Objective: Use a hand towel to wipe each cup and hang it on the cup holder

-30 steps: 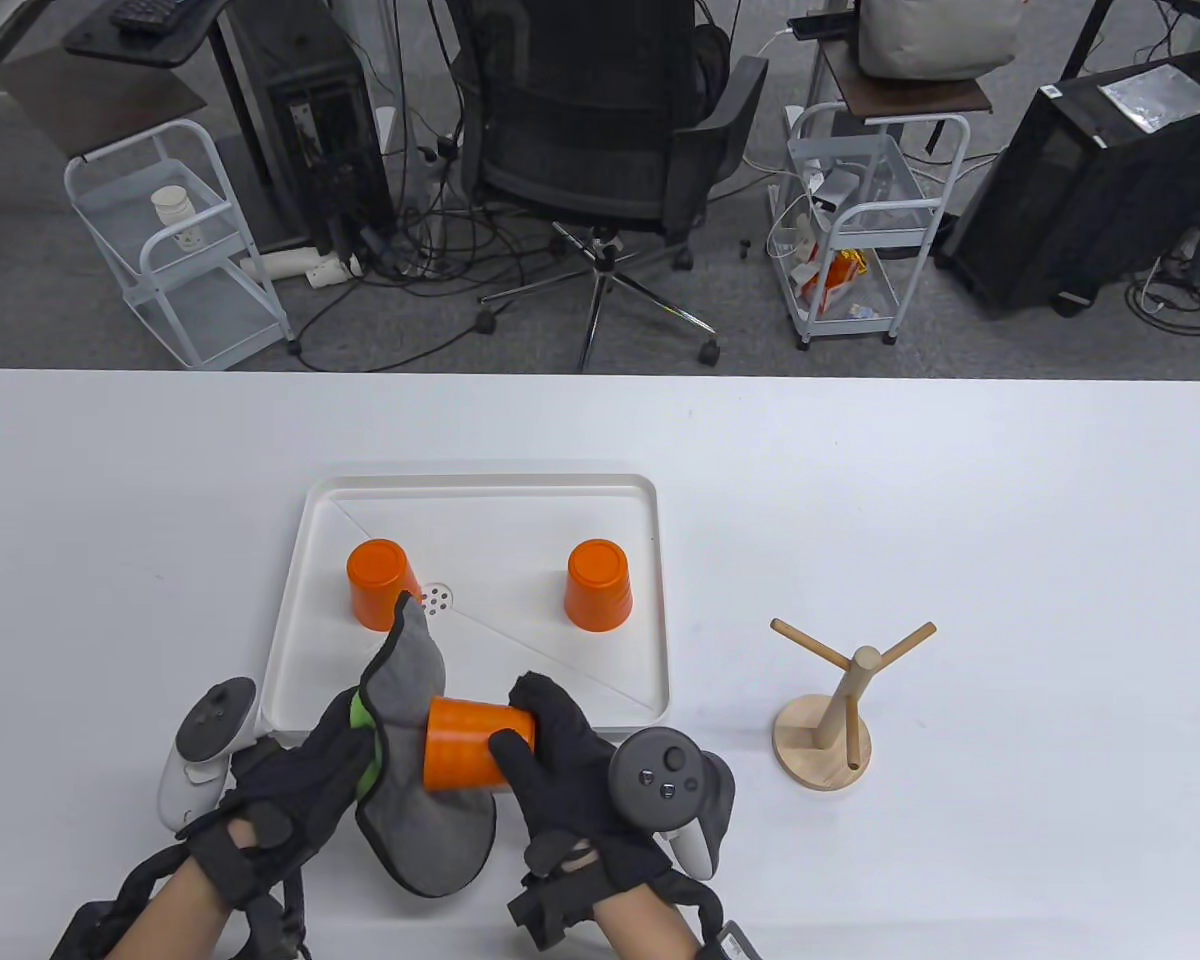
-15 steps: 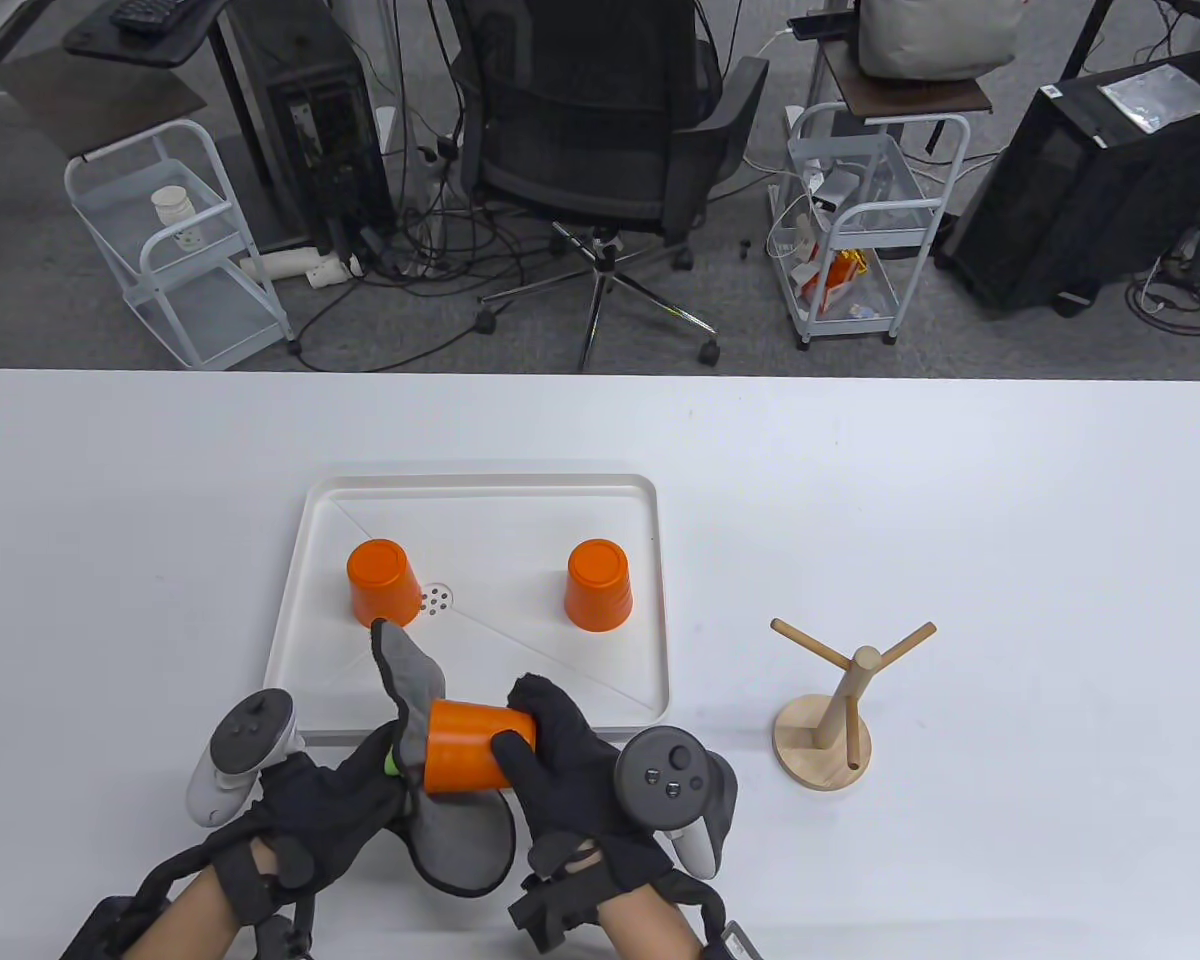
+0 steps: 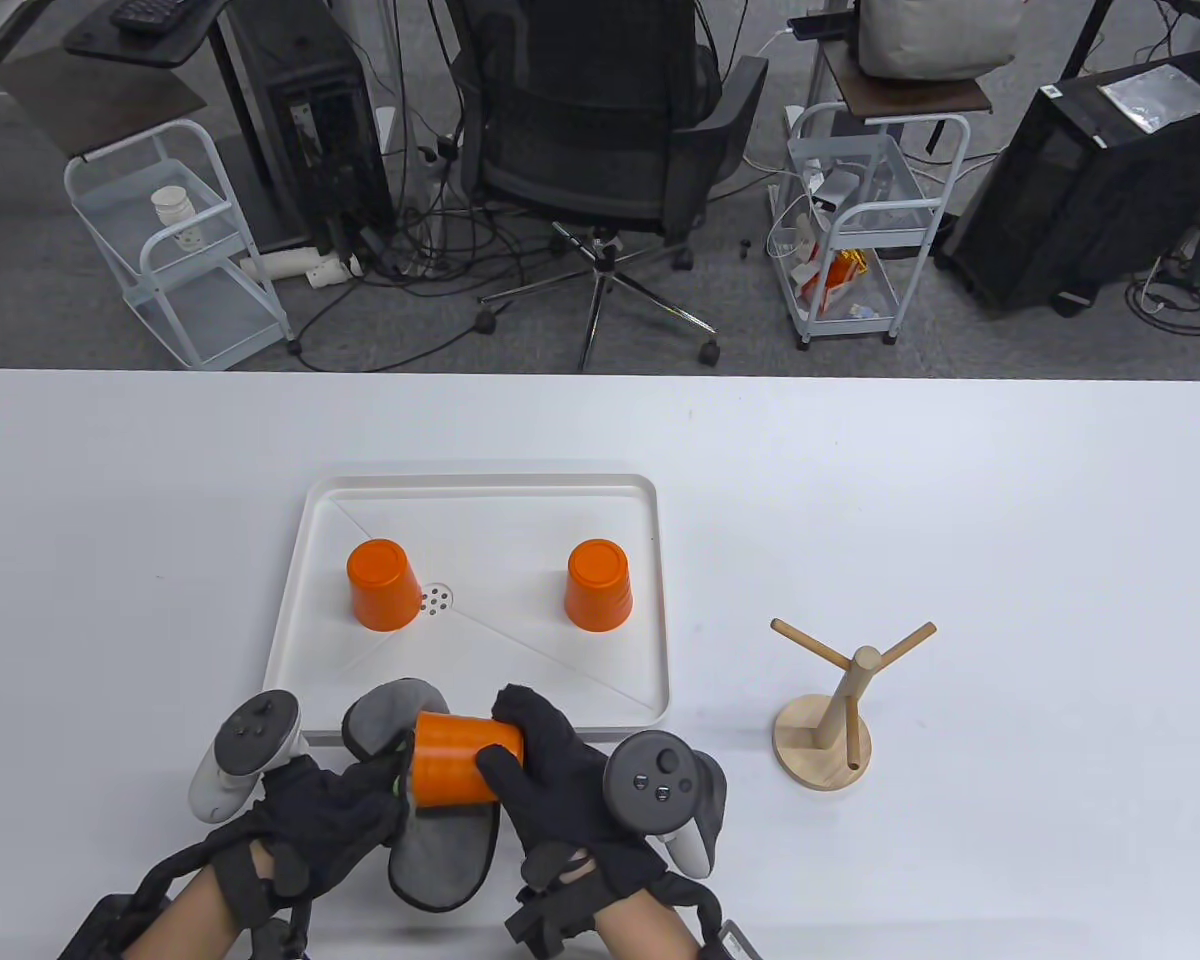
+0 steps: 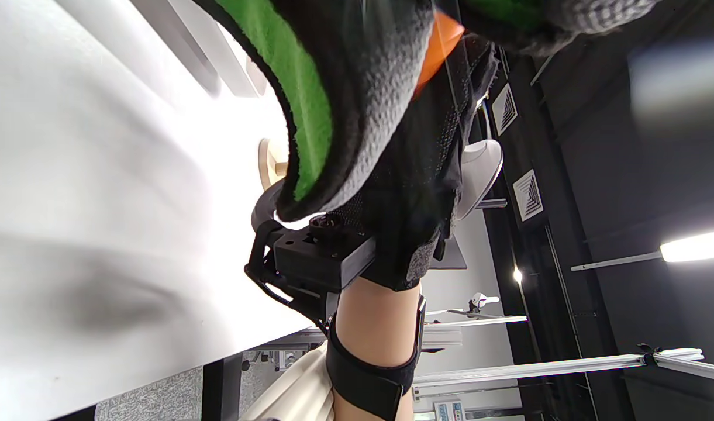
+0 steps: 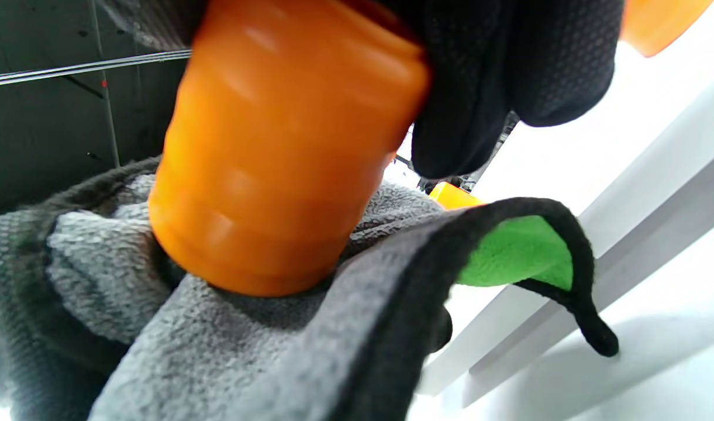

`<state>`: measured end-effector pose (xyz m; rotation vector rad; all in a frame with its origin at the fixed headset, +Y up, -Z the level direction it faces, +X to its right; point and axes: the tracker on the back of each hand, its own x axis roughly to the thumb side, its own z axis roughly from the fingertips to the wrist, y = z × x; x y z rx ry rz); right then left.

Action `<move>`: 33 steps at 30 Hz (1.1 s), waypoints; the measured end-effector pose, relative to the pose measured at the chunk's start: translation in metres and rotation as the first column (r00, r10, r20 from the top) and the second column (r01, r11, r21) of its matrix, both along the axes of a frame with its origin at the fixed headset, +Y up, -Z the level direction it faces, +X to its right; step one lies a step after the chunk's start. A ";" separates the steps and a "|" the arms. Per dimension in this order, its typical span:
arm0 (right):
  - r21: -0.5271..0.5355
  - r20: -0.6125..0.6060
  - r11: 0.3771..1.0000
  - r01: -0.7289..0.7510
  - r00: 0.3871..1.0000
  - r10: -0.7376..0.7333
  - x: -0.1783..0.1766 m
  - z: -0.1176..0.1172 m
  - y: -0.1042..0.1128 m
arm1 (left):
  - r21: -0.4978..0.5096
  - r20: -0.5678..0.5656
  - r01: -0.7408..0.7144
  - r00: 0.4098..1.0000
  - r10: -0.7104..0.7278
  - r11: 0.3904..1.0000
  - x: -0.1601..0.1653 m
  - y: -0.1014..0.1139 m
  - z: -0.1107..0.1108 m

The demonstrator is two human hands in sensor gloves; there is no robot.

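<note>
White counter (image 3: 960,480) fills the lower half of the table view, with office floor, a chair and carts seen beyond its far edge. At the near left, the left hand (image 3: 325,815) is curled into the grey hand towel (image 3: 440,850), which is pressed against the mouth end of the orange cup (image 3: 455,758). That cup is held on its side, just above the near rim of the white tray (image 3: 650,600), and is gripped round its base end by the fingers (image 3: 520,705) of the right hand (image 3: 570,790). Wiping of the first cup is judged to be in hand. Two more orange cups (image 3: 383,585) (image 3: 598,585) are stood upside down in the tray, well apart. Next, the towel would need to be drawn away and the cup carried rightward to the wooden cup holder (image 3: 825,715), whose three pegs are bare. Open counter lies between tray and holder, so room for that path is judged ample; the tray's raised rim and the near counter edge are close.
</note>
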<state>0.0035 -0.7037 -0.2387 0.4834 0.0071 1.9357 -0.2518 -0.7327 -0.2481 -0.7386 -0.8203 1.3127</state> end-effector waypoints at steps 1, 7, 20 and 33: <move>0.006 -0.003 1.000 -0.006 1.000 0.006 -0.001 0.001 0.000 | -0.003 0.000 0.000 1.000 0.000 1.000 0.000 0.000 0.000; 0.083 -0.022 0.994 -0.067 0.997 0.070 -0.008 0.005 0.003 | -0.031 0.008 0.002 1.000 -0.002 1.000 0.001 -0.001 -0.001; 0.168 -0.032 0.978 -0.127 0.990 0.134 -0.017 0.010 0.005 | -0.057 0.055 -0.014 0.998 0.017 0.998 0.006 -0.007 0.000; -0.052 -0.078 0.998 0.022 0.997 -0.026 -0.012 0.005 -0.003 | 0.390 -0.012 0.310 0.943 -0.332 0.867 0.010 0.023 0.014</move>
